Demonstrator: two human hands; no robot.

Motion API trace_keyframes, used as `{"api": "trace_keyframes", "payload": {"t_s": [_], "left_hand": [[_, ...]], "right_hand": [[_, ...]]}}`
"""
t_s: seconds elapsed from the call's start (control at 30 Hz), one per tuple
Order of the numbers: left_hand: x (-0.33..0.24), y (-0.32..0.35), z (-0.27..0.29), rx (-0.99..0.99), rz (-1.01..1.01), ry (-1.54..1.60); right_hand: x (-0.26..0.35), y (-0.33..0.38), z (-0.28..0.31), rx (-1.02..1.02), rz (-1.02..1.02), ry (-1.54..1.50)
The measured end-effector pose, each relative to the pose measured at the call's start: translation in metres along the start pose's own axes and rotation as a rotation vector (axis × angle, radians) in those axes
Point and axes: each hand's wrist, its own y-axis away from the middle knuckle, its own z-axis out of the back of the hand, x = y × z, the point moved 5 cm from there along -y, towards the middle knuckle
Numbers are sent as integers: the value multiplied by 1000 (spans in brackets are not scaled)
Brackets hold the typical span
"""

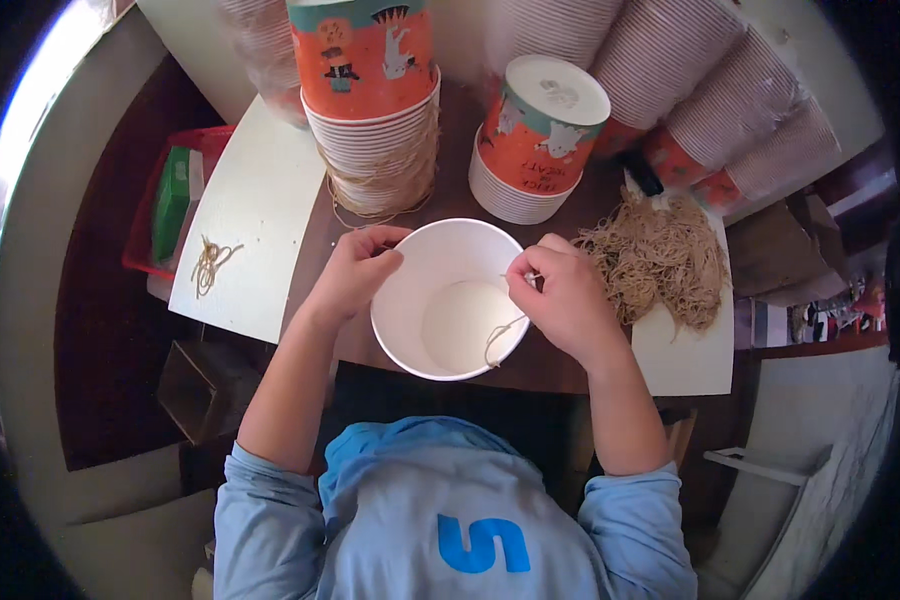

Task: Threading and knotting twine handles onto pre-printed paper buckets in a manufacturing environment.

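Observation:
A white paper bucket stands between my hands at the table's near edge, its mouth toward me and its inside bare except for a dangling string end. My left hand is closed at the bucket's left rim, thumb and fingertips pressed together there. At the opposite rim my right hand pinches a thin tan string; part of it hangs over the rim into the bucket. The bucket's outer side is mostly out of sight. A heap of tan strings lies just beyond my right hand.
Behind the bucket rise a tall stack of orange-and-green printed buckets with strings around it and a shorter stack. Wrapped bucket stacks line the back. A small string bundle lies at left, near a red bin.

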Motion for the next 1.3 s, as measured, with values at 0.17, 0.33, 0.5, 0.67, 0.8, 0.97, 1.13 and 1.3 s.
{"api": "trace_keyframes", "payload": {"t_s": [0.17,0.33,0.5,0.67,0.8,0.97,1.13,1.3], "left_hand": [[9,2,-3,64,38,130],[15,9,-6,100,64,257],[23,12,-6,61,64,355],[20,15,-10,78,34,319],[18,13,-9,86,-17,201],[16,18,-11,93,-9,218],[11,18,-14,125,-22,236],[15,17,-11,132,-53,104]], "right_hand": [[6,5,-3,-23,-3,-25],[15,13,-3,-63,28,-32],[17,22,-2,-137,61,33],[14,31,-5,-171,83,-10],[12,37,-6,-198,88,-31],[10,43,-6,-234,98,-32],[11,48,-7,-243,112,-32],[10,48,-10,-241,102,-43]]}}
